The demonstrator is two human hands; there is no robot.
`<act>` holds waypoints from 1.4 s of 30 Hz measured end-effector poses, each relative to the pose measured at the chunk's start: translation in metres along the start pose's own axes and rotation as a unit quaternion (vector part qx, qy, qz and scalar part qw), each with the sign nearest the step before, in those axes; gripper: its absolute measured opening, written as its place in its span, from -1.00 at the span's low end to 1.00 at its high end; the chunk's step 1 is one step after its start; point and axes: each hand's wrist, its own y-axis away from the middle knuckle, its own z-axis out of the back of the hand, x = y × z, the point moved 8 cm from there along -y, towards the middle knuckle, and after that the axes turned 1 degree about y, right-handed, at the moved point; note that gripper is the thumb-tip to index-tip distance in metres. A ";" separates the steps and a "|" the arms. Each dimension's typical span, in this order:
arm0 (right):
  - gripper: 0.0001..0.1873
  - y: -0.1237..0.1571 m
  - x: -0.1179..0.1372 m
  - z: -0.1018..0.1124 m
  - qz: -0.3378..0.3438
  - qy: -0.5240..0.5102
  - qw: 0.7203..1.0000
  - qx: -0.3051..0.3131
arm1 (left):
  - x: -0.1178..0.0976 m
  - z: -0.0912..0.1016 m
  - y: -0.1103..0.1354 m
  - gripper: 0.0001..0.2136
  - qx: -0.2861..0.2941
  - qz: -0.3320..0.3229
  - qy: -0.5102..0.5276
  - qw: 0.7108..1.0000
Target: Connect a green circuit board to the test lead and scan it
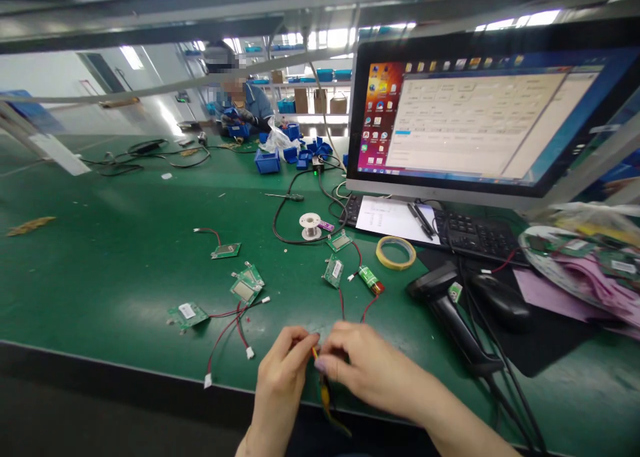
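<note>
At the table's front edge my left hand point(285, 367) and my right hand point(370, 364) meet with bent fingers. Both pinch a thin wire lead point(326, 397), red and yellow near the fingertips; its dark and yellow tail hangs below the edge. Whatever sits right at the fingertips is mostly hidden. Just beyond lie a circuit board point(334, 270) and a small green and copper-coloured module point(371, 280), with red wires running towards my hands. On the left are a pair of overlapping boards point(247, 284), a board with a white label point(187, 315) and white wire connectors point(250, 353).
A monitor point(450, 117) stands behind a keyboard point(480, 234) at the right. Nearby lie a barcode scanner point(455, 317), a mouse point(500, 300) and a tape roll point(395, 252). A solder spool point(311, 226) stands mid-table. Across the table a person point(250, 100) handles a blue part.
</note>
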 end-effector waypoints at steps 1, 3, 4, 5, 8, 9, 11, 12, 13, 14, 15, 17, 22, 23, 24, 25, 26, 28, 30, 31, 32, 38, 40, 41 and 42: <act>-0.78 -0.011 -0.010 0.012 -0.009 -0.009 0.999 -0.048 | 0.004 0.002 0.001 -0.80 -0.025 0.015 0.032 0.999; -0.41 -0.035 -0.036 0.037 -0.037 -0.028 0.987 -0.156 | 0.011 0.001 0.006 -0.81 -0.068 0.043 0.094 0.992; -0.23 -0.048 -0.050 0.042 -0.049 -0.047 0.982 -0.175 | 0.014 -0.001 0.009 -0.80 -0.082 0.052 0.123 0.988; -0.09 -0.062 -0.061 0.044 -0.053 -0.060 0.981 -0.175 | 0.016 -0.004 0.011 -0.80 -0.089 0.059 0.147 0.983; -0.03 -0.092 -0.081 0.041 -0.038 -0.104 0.985 -0.132 | 0.016 -0.014 0.016 -0.78 -0.091 0.057 0.195 0.975; -0.07 -0.095 -0.083 0.040 -0.029 -0.122 0.985 -0.115 | 0.016 -0.015 0.018 -0.78 -0.094 0.055 0.203 0.973; -0.13 -0.093 -0.081 0.037 -0.005 -0.165 0.984 -0.073 | 0.016 -0.014 0.019 -0.78 -0.106 0.054 0.213 0.970; -0.12 -0.088 -0.078 0.036 0.014 -0.213 0.976 -0.042 | 0.017 -0.013 0.020 -0.78 -0.113 0.053 0.217 0.968; -0.11 -0.083 -0.074 0.034 0.036 -0.283 0.958 -0.007 | 0.017 -0.012 0.021 -0.78 -0.118 0.053 0.221 0.967; -0.09 -0.076 -0.070 0.033 0.058 -0.366 0.929 0.025 | 0.018 -0.012 0.021 -0.78 -0.120 0.052 0.226 0.965; -0.08 -0.071 -0.066 0.033 0.075 -0.450 0.888 0.051 | 0.019 -0.012 0.022 -0.78 -0.121 0.052 0.232 0.964; -0.07 -0.062 -0.064 0.035 0.087 -0.575 0.810 0.079 | 0.020 -0.012 0.023 -0.77 -0.125 0.055 0.241 0.961; -0.09 -0.059 -0.067 0.038 0.079 -0.581 0.806 0.079 | 0.021 -0.011 0.026 -0.77 -0.143 0.052 0.253 0.955; -0.08 -0.060 -0.066 0.039 0.079 -0.541 0.834 0.073 | 0.021 -0.010 0.026 -0.77 -0.146 0.049 0.255 0.955; -0.09 -0.061 -0.065 0.038 0.072 -0.468 0.878 0.066 | 0.020 -0.009 0.026 -0.76 -0.149 0.045 0.256 0.954; -0.12 -0.062 -0.065 0.037 0.054 -0.368 0.926 0.055 | 0.019 -0.007 0.025 -0.76 -0.152 0.040 0.257 0.953; -0.16 -0.063 -0.066 0.035 0.028 -0.256 0.965 0.040 | 0.018 -0.005 0.025 -0.75 -0.158 0.037 0.256 0.953; -0.25 -0.062 -0.067 0.033 -0.032 -0.057 0.998 -0.003 | 0.015 -0.002 0.024 -0.74 -0.169 0.035 0.251 0.953; -0.31 -0.058 -0.062 0.029 -0.070 0.044 0.995 -0.049 | 0.012 -0.001 0.022 -0.73 -0.177 0.041 0.248 0.952; -0.32 -0.056 -0.058 0.025 -0.077 0.064 0.993 -0.066 | 0.011 -0.002 0.020 -0.73 -0.178 0.043 0.247 0.951; -0.33 -0.053 -0.055 0.021 -0.081 0.086 0.990 -0.076 | 0.010 -0.003 0.019 -0.74 -0.177 0.044 0.248 0.952; -0.11 -0.038 -0.057 0.006 -0.041 0.120 0.991 -0.033 | 0.008 -0.014 0.013 -0.81 -0.148 0.045 0.185 0.970; -0.01 -0.033 -0.063 0.007 -0.007 0.109 0.994 -0.013 | 0.011 -0.017 0.013 -0.84 -0.130 0.055 0.164 0.976; -0.01 -0.031 -0.066 0.008 0.012 0.103 0.995 -0.008 | 0.012 -0.018 0.013 -0.85 -0.124 0.060 0.155 0.978; -0.03 -0.030 -0.069 0.010 0.029 0.094 0.995 -0.008 | 0.013 -0.019 0.013 -0.86 -0.117 0.064 0.145 0.980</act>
